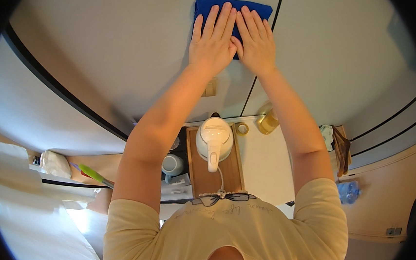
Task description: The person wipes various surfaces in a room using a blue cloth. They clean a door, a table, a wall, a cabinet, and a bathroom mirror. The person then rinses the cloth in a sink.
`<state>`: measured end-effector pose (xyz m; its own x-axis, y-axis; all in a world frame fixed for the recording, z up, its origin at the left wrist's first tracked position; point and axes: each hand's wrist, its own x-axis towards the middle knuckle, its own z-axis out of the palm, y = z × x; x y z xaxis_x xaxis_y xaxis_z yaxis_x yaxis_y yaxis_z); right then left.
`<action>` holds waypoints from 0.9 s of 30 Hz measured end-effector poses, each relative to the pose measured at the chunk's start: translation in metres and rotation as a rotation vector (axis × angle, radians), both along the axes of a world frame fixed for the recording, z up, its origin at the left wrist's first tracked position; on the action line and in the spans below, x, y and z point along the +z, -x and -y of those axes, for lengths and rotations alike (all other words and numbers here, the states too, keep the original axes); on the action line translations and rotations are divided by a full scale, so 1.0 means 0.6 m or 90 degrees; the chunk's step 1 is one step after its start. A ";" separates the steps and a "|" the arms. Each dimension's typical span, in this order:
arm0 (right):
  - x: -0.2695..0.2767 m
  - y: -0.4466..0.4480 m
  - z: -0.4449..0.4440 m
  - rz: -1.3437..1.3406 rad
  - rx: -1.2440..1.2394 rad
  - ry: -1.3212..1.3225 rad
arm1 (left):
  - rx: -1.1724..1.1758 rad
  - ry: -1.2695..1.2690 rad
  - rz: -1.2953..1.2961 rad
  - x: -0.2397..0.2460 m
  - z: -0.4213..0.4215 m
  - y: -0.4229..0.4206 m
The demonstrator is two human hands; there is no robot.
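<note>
A folded blue cloth lies flat against the pale wall panel, just left of a dark vertical seam. My left hand presses on its left part, fingers spread and pointing up. On the right part rests my right hand, also flat, its thumb meeting the left one. Both arms are stretched out, and the hands cover much of the cloth. Below them a white electric kettle stands on a wooden tray. A wall switch shows partly behind my left forearm.
Right of the tray are a roll of yellowish tape and a glass container of yellow liquid. To the left, a light mug lies beside small packets. A plastic bottle is at far right, a white curtain at far left.
</note>
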<state>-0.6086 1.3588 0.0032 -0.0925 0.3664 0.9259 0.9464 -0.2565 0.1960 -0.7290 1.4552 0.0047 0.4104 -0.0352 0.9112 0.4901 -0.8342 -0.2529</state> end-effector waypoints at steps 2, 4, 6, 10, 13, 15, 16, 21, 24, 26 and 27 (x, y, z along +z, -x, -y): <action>-0.009 -0.019 0.011 0.008 0.010 -0.004 | 0.032 -0.036 0.014 -0.006 0.015 -0.017; -0.045 -0.030 0.030 -0.026 -0.007 0.058 | 0.054 0.005 -0.020 -0.038 0.037 -0.029; -0.087 -0.037 0.052 -0.033 0.053 0.020 | -0.002 0.001 -0.053 -0.077 0.061 -0.040; -0.084 -0.060 0.073 -0.046 0.068 0.047 | -0.009 -0.006 -0.029 -0.078 0.078 -0.066; -0.015 -0.083 0.064 -0.021 0.079 -0.003 | 0.019 -0.022 0.033 -0.017 0.071 -0.090; 0.013 -0.088 0.062 -0.040 0.047 0.030 | 0.024 0.035 0.017 0.008 0.070 -0.094; 0.018 -0.089 0.063 -0.014 0.056 0.016 | 0.016 0.004 0.048 0.014 0.071 -0.095; -0.028 -0.069 0.075 -0.022 0.081 0.049 | 0.019 0.024 0.018 -0.032 0.090 -0.075; -0.034 -0.056 0.064 -0.013 0.072 0.031 | -0.002 0.028 0.023 -0.037 0.082 -0.061; -0.011 -0.049 0.046 0.020 0.100 -0.014 | -0.020 0.021 0.059 -0.014 0.063 -0.052; 0.007 -0.046 0.034 0.007 0.084 0.006 | -0.023 0.027 0.067 0.003 0.052 -0.047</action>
